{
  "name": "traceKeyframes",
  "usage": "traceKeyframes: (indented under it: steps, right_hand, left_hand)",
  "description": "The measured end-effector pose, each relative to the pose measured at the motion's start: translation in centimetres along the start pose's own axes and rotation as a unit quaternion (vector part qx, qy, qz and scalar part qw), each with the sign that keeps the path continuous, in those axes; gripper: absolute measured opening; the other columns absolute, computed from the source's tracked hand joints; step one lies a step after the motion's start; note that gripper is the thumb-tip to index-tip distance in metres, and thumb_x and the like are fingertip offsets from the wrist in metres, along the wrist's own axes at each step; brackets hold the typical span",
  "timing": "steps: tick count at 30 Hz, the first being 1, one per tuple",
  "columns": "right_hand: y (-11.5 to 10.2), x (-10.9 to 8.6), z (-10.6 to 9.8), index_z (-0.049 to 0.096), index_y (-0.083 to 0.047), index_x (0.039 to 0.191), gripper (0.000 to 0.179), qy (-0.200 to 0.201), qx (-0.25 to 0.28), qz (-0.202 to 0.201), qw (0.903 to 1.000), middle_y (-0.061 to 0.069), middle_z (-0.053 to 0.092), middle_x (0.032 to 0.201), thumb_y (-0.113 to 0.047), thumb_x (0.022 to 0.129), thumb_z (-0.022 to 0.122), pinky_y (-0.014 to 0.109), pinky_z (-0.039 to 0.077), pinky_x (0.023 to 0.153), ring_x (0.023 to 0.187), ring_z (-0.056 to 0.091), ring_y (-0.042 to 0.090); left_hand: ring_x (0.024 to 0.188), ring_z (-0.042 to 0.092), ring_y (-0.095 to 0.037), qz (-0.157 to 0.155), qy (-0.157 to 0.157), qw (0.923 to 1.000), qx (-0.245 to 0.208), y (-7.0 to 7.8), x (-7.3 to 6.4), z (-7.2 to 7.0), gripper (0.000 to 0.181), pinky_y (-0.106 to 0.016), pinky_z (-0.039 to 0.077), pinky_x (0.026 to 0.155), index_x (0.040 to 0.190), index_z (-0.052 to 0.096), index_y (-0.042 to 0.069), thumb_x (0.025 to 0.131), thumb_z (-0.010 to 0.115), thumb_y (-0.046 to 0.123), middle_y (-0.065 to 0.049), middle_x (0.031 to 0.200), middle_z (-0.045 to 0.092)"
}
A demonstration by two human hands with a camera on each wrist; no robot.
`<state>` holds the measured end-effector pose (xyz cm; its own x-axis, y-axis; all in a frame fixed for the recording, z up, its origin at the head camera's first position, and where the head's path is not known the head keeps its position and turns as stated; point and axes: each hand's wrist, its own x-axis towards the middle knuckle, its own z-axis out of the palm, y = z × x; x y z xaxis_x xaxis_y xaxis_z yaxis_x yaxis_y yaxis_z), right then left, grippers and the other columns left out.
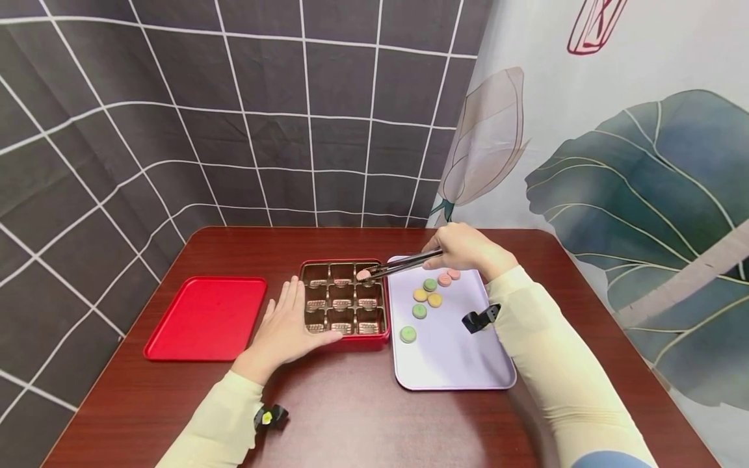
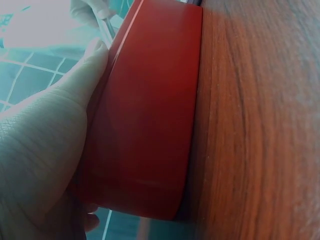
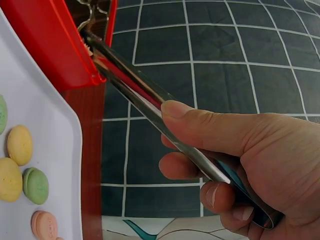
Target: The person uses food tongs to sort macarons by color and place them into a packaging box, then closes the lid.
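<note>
My right hand (image 1: 468,248) grips metal tongs (image 1: 407,262), thumb on one arm and fingers curled round the other, as the right wrist view shows. The tong tips reach into the far right compartment of a red box (image 1: 358,343) with a gold-brown divided insert. A pink macaron (image 1: 363,275) is at the tips, inside that compartment's outline. Against the box's left side rests my left hand (image 1: 285,330), fingers straight along the edge and thumb (image 2: 95,57) along the near rim. The other compartments hold no macarons.
Right of the box lies a pale lilac tray (image 1: 456,364) bearing several macarons: green (image 1: 407,334), yellow (image 1: 434,299) and pink (image 1: 445,279). A flat red lid or tray (image 1: 205,318) lies on the left. A dark grid-patterned curtain (image 1: 281,130) hangs behind the brown table (image 1: 351,416).
</note>
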<state>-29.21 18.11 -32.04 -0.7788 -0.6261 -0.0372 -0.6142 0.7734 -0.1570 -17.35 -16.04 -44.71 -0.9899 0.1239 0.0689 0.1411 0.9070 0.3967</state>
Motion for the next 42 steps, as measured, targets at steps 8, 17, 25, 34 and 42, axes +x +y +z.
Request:
traceKeyframes:
  steps: [8, 17, 25, 34, 42]
  right_hand:
    - [-0.6, 0.6, -0.6, 0.078, -0.018, 0.102, 0.029, -0.005, -0.040, -0.008, 0.9992, -0.003, 0.073, 0.096, -0.034, 0.079, 0.079, 0.043, 0.052, 0.084, 0.092, 0.067, 0.022]
    - [-1.7, 1.1, -0.8, 0.078, -0.015, 0.101, 0.031, -0.021, -0.067, 0.003, 0.9975, -0.001, 0.073, 0.096, -0.036, 0.078, 0.079, 0.042, 0.052, 0.083, 0.091, 0.066, 0.023]
    - [-2.2, 1.3, -1.2, 0.078, -0.015, 0.099, 0.030, -0.019, -0.083, 0.000, 0.9963, -0.001, 0.072, 0.096, -0.035, 0.078, 0.080, 0.041, 0.052, 0.084, 0.091, 0.066, 0.022]
    - [-2.7, 1.7, -1.4, 0.078, -0.017, 0.095, 0.024, -0.029, -0.084, -0.004, 0.9960, -0.004, 0.072, 0.089, -0.033, 0.077, 0.080, 0.039, 0.053, 0.078, 0.083, 0.066, 0.018]
    - [-2.7, 1.7, -1.5, 0.078, -0.017, 0.096, 0.025, -0.027, -0.091, -0.006, 0.9955, -0.003, 0.073, 0.091, -0.034, 0.077, 0.080, 0.040, 0.053, 0.080, 0.086, 0.067, 0.019]
  left_hand:
    - [0.146, 0.005, -0.033, -0.002, 0.001, 1.0000, -0.002, 0.2, 0.0, -0.1, 0.131, -0.060, 0.013, 0.113, 0.153, 0.011, -0.001, 0.064, 0.061, 0.082, -0.017, 0.160, 0.006]
    - [0.146, 0.005, -0.033, -0.005, -0.007, 1.0000, 0.001, 0.4, -0.3, 0.0, 0.132, -0.059, 0.013, 0.113, 0.153, 0.011, -0.002, 0.065, 0.060, 0.083, -0.018, 0.160, 0.007]
    - [0.146, 0.006, -0.033, -0.002, -0.002, 1.0000, 0.000, 0.4, -0.2, -0.1, 0.131, -0.060, 0.013, 0.112, 0.152, 0.012, -0.002, 0.065, 0.060, 0.083, -0.018, 0.160, 0.007]
    - [0.146, 0.007, -0.034, 0.000, 0.001, 1.0000, 0.004, 0.4, -0.1, 0.0, 0.131, -0.060, 0.013, 0.112, 0.152, 0.013, -0.002, 0.065, 0.059, 0.083, -0.018, 0.159, 0.008]
    - [0.146, 0.008, -0.035, 0.004, 0.004, 1.0000, 0.007, 0.4, -0.2, 0.1, 0.129, -0.060, 0.014, 0.112, 0.152, 0.014, -0.003, 0.066, 0.060, 0.082, -0.019, 0.159, 0.009]
